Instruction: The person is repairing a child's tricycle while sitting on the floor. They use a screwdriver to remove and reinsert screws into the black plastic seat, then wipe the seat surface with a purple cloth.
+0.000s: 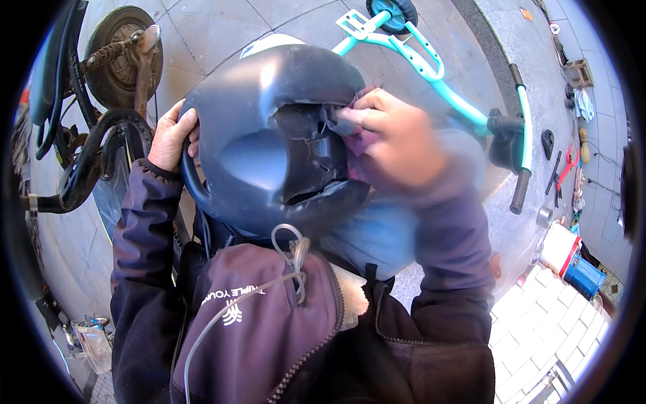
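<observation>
A large, rounded black plastic shell (242, 135) rests over my lap. On its right side is a jagged, broken opening (313, 151) with cracked edges. My left hand (173, 137) grips the shell's left rim, thumb on top and fingers curled underneath. At the right edge of the opening, my right hand (393, 138) is closed on a crumpled cloth (342, 122), grey and pinkish, pressed against the broken edge. Motion blurs the right hand and forearm. How far the cloth reaches inside the shell is hidden.
A turquoise scooter frame (451, 97) with handlebar lies at upper right. At left stands a dark vehicle frame with a wheel (124, 57). Red-handled pliers (569, 161) and other hand tools lie at far right, near a blue-and-white container (582, 275).
</observation>
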### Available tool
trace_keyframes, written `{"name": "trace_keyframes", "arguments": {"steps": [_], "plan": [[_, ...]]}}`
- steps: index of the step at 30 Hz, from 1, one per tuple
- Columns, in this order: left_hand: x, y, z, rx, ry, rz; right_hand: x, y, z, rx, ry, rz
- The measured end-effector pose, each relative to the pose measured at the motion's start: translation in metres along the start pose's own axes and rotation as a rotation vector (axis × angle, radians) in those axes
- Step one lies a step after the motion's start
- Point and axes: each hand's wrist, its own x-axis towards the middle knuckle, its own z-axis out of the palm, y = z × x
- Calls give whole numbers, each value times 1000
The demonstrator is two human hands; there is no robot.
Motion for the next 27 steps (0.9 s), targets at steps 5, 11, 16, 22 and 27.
{"name": "trace_keyframes", "arguments": {"steps": [5,11,16,22,27], "plan": [[2,-9,-1,-9,50,-4,-15,28,-14,157,386,202],[1,-4,4,-23,46,-14,-10,18,11,-142,664,14],[-1,-2,4,-12,45,-19,-7,-1,26,-275,473,-190],[-1,-5,-5,-15,46,-15,-11,3,27,-281,385,-297],[-2,-3,-4,-16,28,-7,-7,-1,23,-325,311,-275]]}}
